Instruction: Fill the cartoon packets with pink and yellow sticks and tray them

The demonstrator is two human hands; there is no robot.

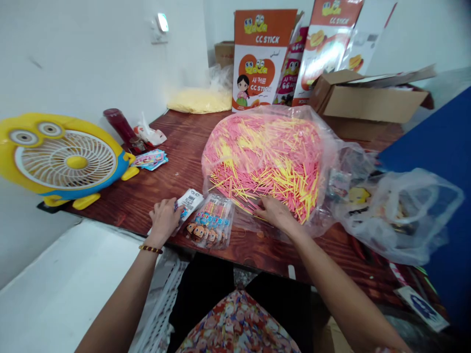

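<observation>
Wooden desk (180,162) bears a clear bag (328,154) of pink and yellow sticks (292,189); left grip (164,219), right grip (276,213): can't tell if pinching.

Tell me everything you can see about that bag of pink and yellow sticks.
The bag is clear, crinkled, plastic-looking film. It lies spread on the reddish-brown table, in front of a CC STICK box, seemingly open toward the person. A jumble of slim pink and yellow sticks fills it. The right hand is at its near edge, fingertips by the sticks.
</observation>
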